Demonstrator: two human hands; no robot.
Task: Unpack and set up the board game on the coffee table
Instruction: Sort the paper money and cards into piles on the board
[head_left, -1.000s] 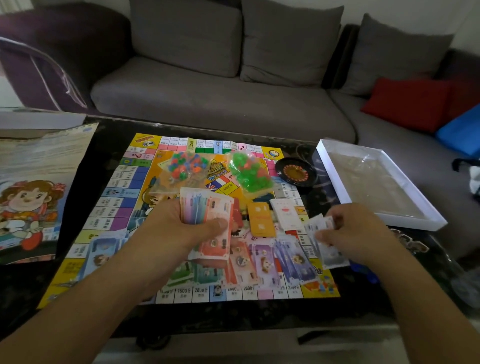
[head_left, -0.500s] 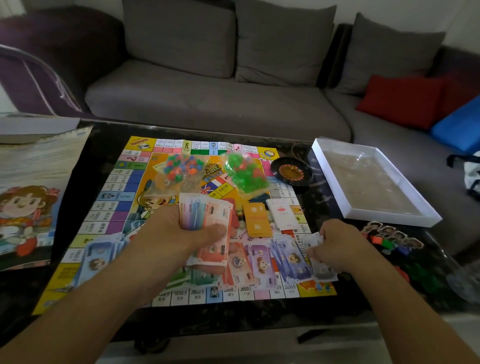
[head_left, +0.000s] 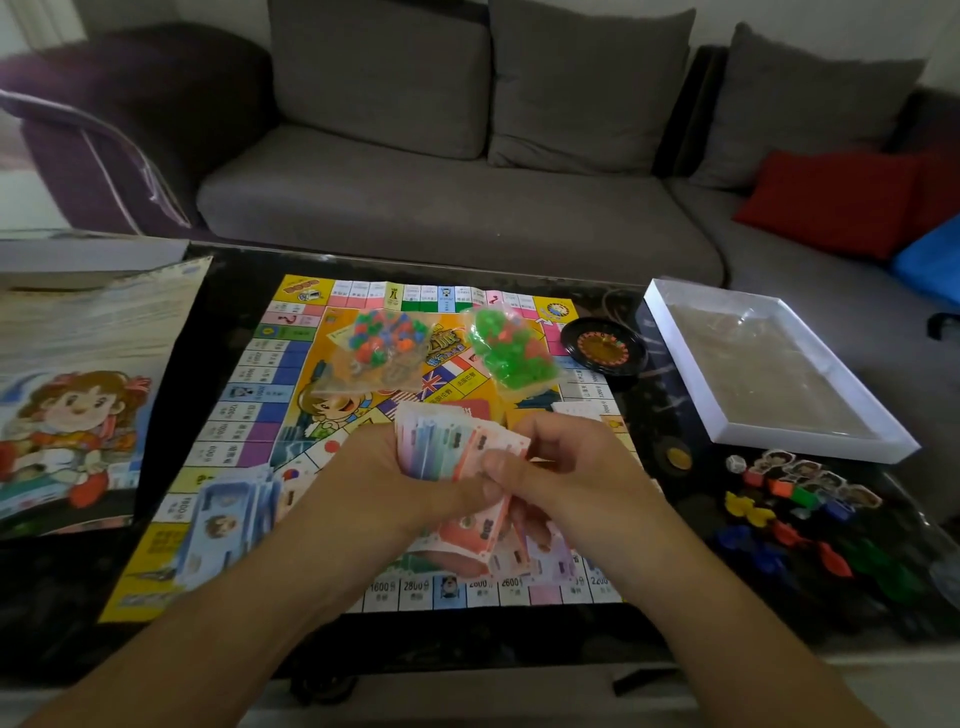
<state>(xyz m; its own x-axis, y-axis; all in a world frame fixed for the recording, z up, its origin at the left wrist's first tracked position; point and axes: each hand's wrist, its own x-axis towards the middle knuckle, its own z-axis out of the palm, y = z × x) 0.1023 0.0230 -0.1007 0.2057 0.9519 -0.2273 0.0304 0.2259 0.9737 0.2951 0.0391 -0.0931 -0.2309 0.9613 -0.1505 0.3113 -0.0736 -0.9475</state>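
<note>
While the left hand (head_left: 395, 467) grips a fanned stack of play money (head_left: 441, 447) over the near middle of the game board (head_left: 270, 374), the right hand (head_left: 566, 467) pinches the notes at the stack's right edge with thumb and curled fingers. The step in hand looks like sorting the money into piles; the next move probably calls for peeling off one kind of note and laying it with its like, such as the blue pile (head_left: 228, 514) at the board's near left. Two bags of small plastic pieces (head_left: 511, 345) lie unopened on the far half. The board lies flat on a dark coffee table (head_left: 218, 291), with a small roulette wheel (head_left: 605, 351), a white box tray (head_left: 883, 441) and loose coloured pawns (head_left: 789, 514) to the right, and the box lid (head_left: 78, 415) to the left. A grey sofa (head_left: 441, 208) stands beyond, with a red cushion (head_left: 831, 202).
</note>
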